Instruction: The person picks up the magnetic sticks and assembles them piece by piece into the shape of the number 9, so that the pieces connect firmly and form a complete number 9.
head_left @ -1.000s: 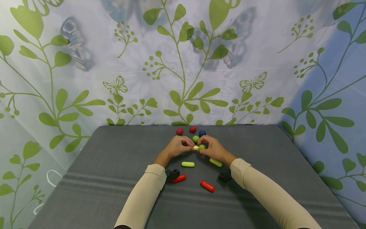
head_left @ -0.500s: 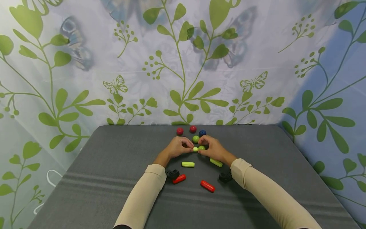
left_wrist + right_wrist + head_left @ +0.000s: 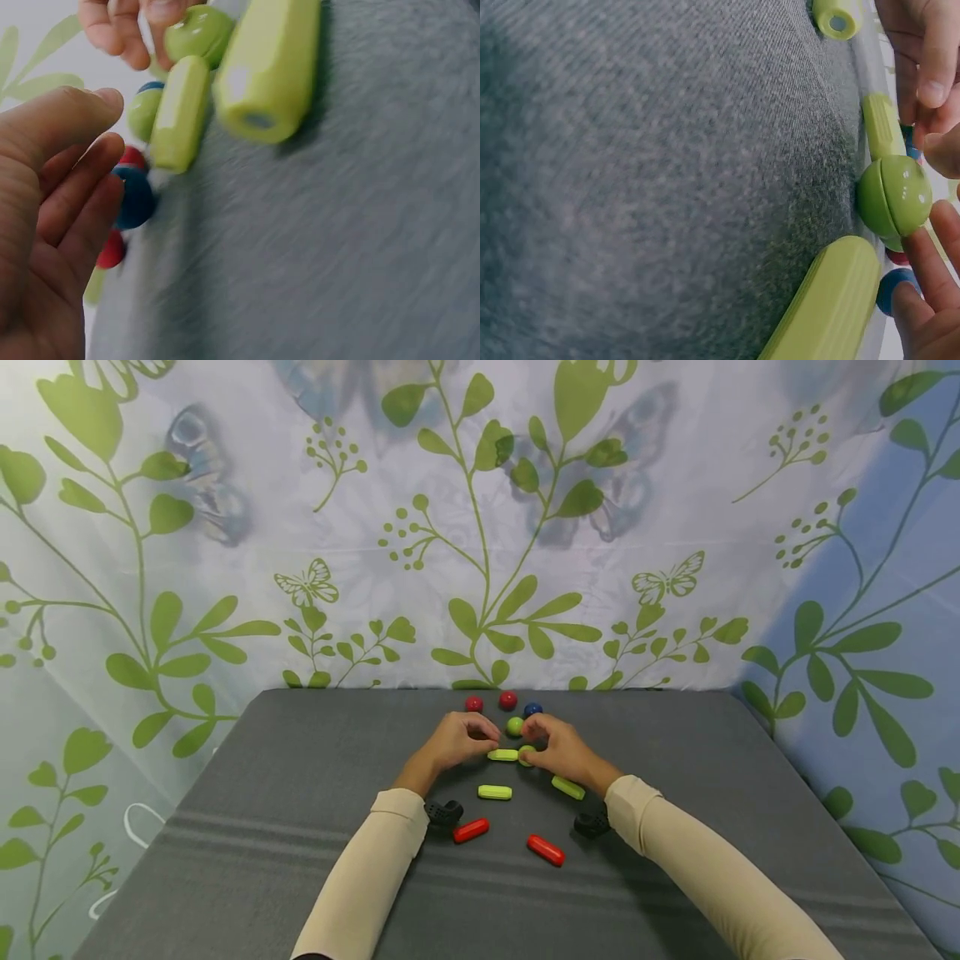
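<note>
My right hand (image 3: pixel 564 748) holds a green ball (image 3: pixel 896 196) with a groove round it, its fingers and thumb curled about the ball. One end of a yellow-green stick (image 3: pixel 502 755) meets that ball. Just left of the stick is my left hand (image 3: pixel 459 740), its fingers bent loosely with nothing between them. In the left wrist view, a gap shows between the left fingertips (image 3: pixel 105 105) and the stick (image 3: pixel 180 112). Behind the held ball sits a second green ball (image 3: pixel 514 727). Closer to me lies another yellow-green stick (image 3: pixel 495 792), with a dark round spot in its end.
Two red balls (image 3: pixel 507 699) and a blue ball (image 3: pixel 533 710) sit toward the table's back edge. Another blue ball (image 3: pixel 135 199) shows in the left wrist view. A yellow-green stick (image 3: pixel 567 788) lies by the right wrist, and two red sticks (image 3: pixel 546 850) lie nearer me.
The left hand has let go of the yellow-green stick and drawn back left. Stick and held green ball have shifted slightly toward me, the right hand staying about the ball.
</note>
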Demonstrator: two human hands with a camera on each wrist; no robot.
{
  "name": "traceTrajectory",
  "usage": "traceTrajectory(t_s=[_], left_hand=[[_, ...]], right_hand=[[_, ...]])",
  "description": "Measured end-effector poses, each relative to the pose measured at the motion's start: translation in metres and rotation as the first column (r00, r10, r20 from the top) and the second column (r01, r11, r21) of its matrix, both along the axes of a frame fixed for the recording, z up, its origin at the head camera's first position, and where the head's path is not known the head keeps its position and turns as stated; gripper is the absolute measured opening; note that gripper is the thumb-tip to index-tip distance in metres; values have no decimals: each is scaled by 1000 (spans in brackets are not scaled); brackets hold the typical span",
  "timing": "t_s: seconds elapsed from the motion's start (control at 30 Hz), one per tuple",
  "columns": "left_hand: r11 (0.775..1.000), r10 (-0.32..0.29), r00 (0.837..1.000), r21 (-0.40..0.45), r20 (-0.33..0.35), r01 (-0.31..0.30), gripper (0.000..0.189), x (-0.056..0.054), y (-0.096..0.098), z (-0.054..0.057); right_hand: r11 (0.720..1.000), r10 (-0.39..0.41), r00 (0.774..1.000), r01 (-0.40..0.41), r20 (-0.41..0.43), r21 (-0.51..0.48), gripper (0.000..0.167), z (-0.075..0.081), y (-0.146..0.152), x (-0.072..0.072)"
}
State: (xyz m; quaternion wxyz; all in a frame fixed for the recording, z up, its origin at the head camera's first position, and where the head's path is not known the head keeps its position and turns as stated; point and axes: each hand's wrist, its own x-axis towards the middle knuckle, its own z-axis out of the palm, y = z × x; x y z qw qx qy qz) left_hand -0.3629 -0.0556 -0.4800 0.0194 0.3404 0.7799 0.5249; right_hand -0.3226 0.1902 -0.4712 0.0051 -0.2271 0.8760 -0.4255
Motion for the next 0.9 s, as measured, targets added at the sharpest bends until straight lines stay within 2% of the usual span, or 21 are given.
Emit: traceTrajectory(t_s=[0.17,0.3,0.33,0.4,0.5,0.57,0.67,0.9], left_hand=[[998,61,998,-7,-35,-61,14,-3,-18,11],[995,101,993,12,-53,-101,14,-7,-32,16],[994,106,993,21,-48,-105,13,-4,-34,20],[993,109,993,38,-44,-108,13,-6,-38,19],[993,113,993,44,-35,-111,13,-8,-37,15],[993,115,993,29,-29,-114,14,-12,-36,9],[993,115,993,-9,-31,-115,14,-14,-33,7],[991,56,993,-111,-103,-68,15,-18,-18,9]], right_hand=[[999,28,999,-28,-22,-26,31,2,-5,-1],[998,59,997,-61,-46,-34,25,1,-10,0],[997,66,997,-67,-51,-32,24,1,-12,0],[996,78,995,-80,-57,-34,22,-2,-14,-1],[995,87,994,-90,-70,-32,20,-8,-15,-3],[995,96,993,-98,-75,-30,19,-10,-16,-4],[994,102,991,-104,-81,-18,17,-10,-17,-4],[993,112,986,-116,-126,-21,15,-13,-19,-5]])
